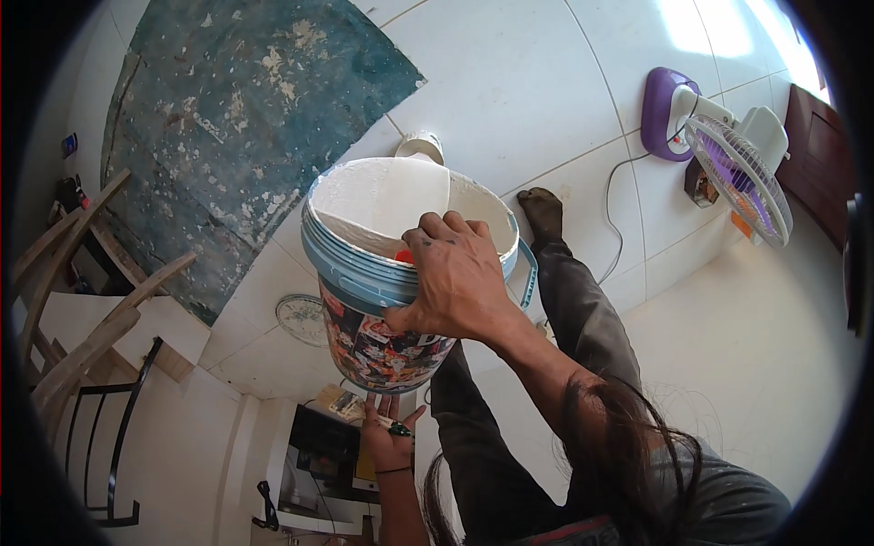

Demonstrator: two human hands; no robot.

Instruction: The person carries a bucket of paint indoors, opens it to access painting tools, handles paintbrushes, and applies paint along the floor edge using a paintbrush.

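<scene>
The right hand (460, 273) is gripping a blue-rimmed, picture-printed, round plastic bucket (369, 318); nearer, the left hand (390, 444) is holding a flat, pale-bristled paintbrush (349, 406).

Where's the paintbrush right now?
In the head view, the paintbrush is in the lower part, left of centre, at the fingers of the left hand, just below the bucket's base.
</scene>
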